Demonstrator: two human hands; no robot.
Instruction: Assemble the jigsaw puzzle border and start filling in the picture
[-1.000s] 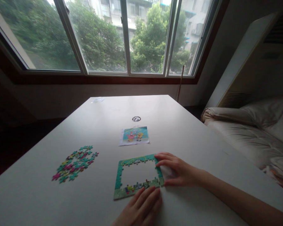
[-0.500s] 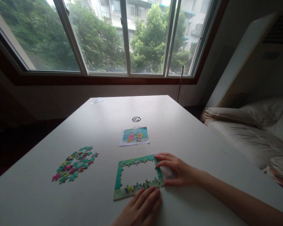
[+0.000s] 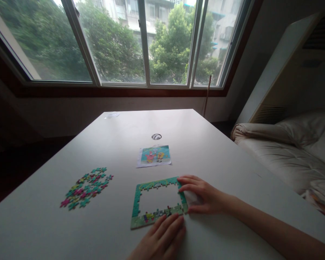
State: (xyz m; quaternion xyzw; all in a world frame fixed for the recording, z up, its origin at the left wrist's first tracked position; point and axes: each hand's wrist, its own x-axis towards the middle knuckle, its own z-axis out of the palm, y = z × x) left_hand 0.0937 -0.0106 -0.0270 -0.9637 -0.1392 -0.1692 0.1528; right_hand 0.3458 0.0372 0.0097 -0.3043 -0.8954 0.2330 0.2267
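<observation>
A rectangular jigsaw puzzle border (image 3: 137,204) in teal and green lies on the table in front of me, its middle bare. My right hand (image 3: 203,195) rests at the border's right side, fingers and thumb spread apart. Its fingertips touch the upper right corner and its thumb is near the lower right corner. At the bottom edge, my left hand (image 3: 164,236) lies flat with its fingers stretched over the border. Part of that edge is hidden under those fingers. To the left, loose puzzle pieces (image 3: 82,193) in teal, pink and yellow lie in a scattered pile.
A printed reference picture (image 3: 155,156) of cartoon figures lies beyond the border. Behind it is a round hole or disc (image 3: 156,137) in the white table (image 3: 119,141). A clear plastic scrap (image 3: 111,115) sits at the far left corner. A sofa (image 3: 276,144) stands at right.
</observation>
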